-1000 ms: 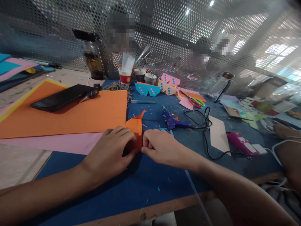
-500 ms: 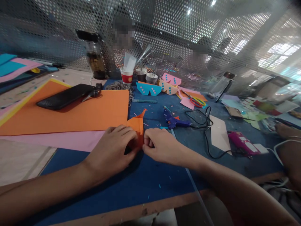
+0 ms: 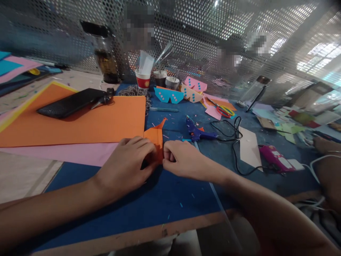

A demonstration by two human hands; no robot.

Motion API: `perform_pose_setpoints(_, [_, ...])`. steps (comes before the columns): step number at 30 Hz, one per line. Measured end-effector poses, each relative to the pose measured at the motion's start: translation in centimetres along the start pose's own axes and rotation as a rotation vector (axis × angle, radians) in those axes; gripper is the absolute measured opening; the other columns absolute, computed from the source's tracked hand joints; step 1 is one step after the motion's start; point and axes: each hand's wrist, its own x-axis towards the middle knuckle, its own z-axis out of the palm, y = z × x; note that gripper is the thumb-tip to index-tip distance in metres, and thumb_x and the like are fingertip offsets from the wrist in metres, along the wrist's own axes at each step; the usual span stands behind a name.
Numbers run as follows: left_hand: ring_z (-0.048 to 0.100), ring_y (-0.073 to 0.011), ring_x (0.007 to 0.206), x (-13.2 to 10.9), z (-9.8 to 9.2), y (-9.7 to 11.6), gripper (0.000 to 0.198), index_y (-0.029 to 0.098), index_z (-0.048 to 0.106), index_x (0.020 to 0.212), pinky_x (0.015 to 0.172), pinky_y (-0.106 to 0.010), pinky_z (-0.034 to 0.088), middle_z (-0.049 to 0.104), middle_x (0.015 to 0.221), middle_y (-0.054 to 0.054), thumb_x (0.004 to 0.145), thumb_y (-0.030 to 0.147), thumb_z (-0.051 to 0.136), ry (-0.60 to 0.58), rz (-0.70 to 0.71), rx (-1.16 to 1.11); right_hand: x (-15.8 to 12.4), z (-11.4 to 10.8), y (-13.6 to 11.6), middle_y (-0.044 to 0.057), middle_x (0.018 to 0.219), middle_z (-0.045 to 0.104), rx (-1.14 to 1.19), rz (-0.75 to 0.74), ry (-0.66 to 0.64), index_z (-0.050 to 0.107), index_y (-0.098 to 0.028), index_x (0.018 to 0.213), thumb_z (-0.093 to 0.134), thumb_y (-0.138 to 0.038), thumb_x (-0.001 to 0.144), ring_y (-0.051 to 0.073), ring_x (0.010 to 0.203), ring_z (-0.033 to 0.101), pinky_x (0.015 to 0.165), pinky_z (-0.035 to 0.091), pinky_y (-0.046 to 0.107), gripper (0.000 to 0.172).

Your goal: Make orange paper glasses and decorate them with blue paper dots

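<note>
Left hand (image 3: 130, 156) and right hand (image 3: 183, 156) in working position, forearms converging from the lower corners. The folded orange paper (image 3: 154, 135) lies on the bench (image 3: 128, 209) between them, its narrow tip pointing away. The left hand arches palm-down over its lower part, grasping it between thumb and curled fingers; the right hand is clenched at its right edge, though whether it pinches the paper cannot be told. Left, the large orange sheet (image 3: 117, 121) limits room, its near edge just beyond the left wrist. Right, the glue gun (image 3: 199, 133) sits near the right hand's knuckles. Toward the wooden front edge (image 3: 133, 233), blue surface with small scraps gives open room.
</note>
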Motion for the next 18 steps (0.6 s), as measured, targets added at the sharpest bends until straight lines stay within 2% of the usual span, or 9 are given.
perform_pose_setpoints(6, [0.067, -0.0298, 0.091, 0.08, 0.04, -0.11, 0.008, 0.025, 0.062, 0.085, 0.080, -0.043, 0.040, 0.072, 0.089, -0.003, 0.092, 0.027, 0.066, -0.003, 0.008, -0.002, -0.20, 0.07, 0.03, -0.001, 0.083, 0.067, -0.017, -0.019, 0.008, 0.057, -0.021, 0.086, 0.060, -0.018, 0.089, 0.014, 0.075, 0.055, 0.072, 0.032, 0.031, 0.005])
perform_pose_setpoints(12, [0.067, -0.0294, 0.091, 0.08, 0.00, 0.00, 0.008, 0.025, 0.062, 0.086, 0.079, -0.043, 0.041, 0.073, 0.090, -0.003, 0.092, 0.026, 0.066, 0.003, 0.009, -0.002, 0.04, -0.46, 0.15, -0.002, 0.081, 0.067, 0.058, 0.003, -0.039, 0.057, -0.021, 0.083, 0.062, -0.017, 0.089, 0.014, 0.074, 0.057, 0.069, 0.032, 0.030, 0.009])
perform_pose_setpoints(18, [0.068, -0.0292, 0.092, 0.07, 0.00, -0.01, 0.008, 0.026, 0.063, 0.086, 0.081, -0.043, 0.042, 0.074, 0.091, -0.003, 0.092, 0.026, 0.068, -0.005, 0.011, 0.015, -0.13, -0.19, 0.33, -0.002, 0.080, 0.065, 0.026, -0.029, -0.011, 0.055, -0.021, 0.082, 0.061, -0.017, 0.087, 0.014, 0.073, 0.055, 0.068, 0.032, 0.030, 0.009])
